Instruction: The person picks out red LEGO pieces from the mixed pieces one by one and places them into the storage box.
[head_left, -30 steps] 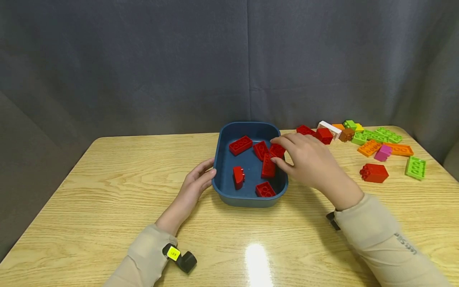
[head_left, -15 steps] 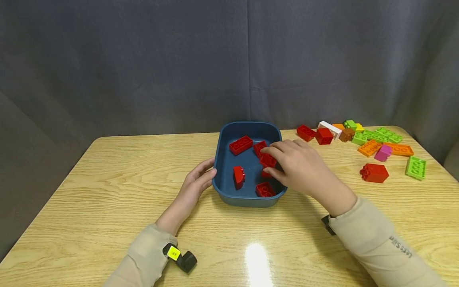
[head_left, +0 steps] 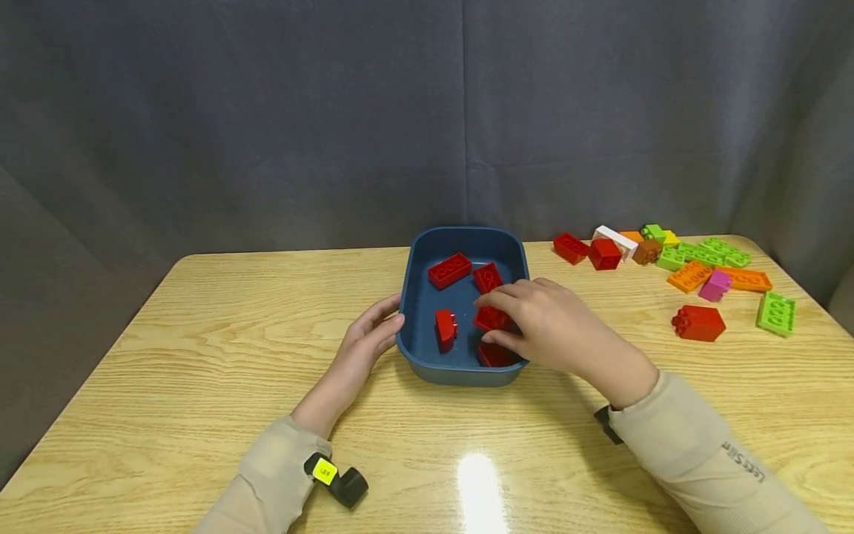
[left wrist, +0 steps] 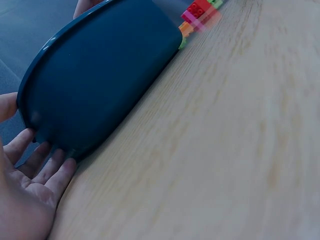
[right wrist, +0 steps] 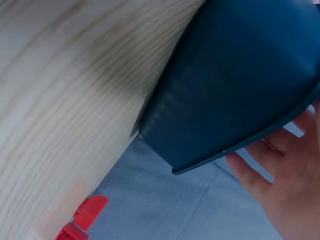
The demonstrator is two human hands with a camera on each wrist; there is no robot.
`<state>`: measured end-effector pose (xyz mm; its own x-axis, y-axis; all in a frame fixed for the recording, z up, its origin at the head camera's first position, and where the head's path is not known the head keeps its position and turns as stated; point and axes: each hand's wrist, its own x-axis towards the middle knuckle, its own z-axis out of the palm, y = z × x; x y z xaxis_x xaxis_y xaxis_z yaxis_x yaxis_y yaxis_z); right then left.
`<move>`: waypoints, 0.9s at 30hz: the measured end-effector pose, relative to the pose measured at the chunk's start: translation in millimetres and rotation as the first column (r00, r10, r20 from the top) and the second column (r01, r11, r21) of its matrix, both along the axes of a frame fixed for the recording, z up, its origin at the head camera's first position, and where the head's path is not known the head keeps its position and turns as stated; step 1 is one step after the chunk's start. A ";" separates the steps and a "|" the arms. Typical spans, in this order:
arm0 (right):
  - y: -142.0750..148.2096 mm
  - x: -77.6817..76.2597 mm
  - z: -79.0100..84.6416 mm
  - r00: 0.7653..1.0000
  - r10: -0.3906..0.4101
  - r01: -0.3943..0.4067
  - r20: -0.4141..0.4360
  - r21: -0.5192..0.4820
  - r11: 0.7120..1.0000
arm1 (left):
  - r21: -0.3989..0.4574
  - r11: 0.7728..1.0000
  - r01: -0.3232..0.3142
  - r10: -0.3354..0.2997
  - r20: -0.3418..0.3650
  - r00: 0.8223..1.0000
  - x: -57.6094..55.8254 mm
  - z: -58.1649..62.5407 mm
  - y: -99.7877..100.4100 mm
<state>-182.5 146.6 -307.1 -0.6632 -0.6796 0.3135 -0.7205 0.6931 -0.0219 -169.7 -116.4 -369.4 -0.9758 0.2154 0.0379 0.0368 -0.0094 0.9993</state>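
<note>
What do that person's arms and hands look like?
The left hand and right hand are bare. The left sleeve and right sleeve are beige, the right with dark lettering. The left one has a black gadget with a yellow label; the right, a black piece.

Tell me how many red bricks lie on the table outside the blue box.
3: one red brick at the back, a second red brick just right of it, and a third red brick farther right and nearer. The right hand may hide others.
</note>
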 end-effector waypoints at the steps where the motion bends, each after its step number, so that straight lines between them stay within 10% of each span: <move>1: -0.4 0.2 -0.5 1.000 0.008 -0.008 0.001 0.002 1.000 | 0.000 1.000 0.000 0.000 -0.001 1.000 0.1 0.1 0.1; 27: -3.4 0.2 -3.1 0.999 0.025 -0.025 0.035 -0.016 1.000 | -0.004 1.000 -0.003 0.004 0.005 1.000 0.6 0.2 -0.1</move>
<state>-182.3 143.3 -310.2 -0.6569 -0.6913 0.3010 -0.7362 0.6742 -0.0582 -169.2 -116.5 -369.2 -0.9767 0.2122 0.0319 0.0316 -0.0048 0.9995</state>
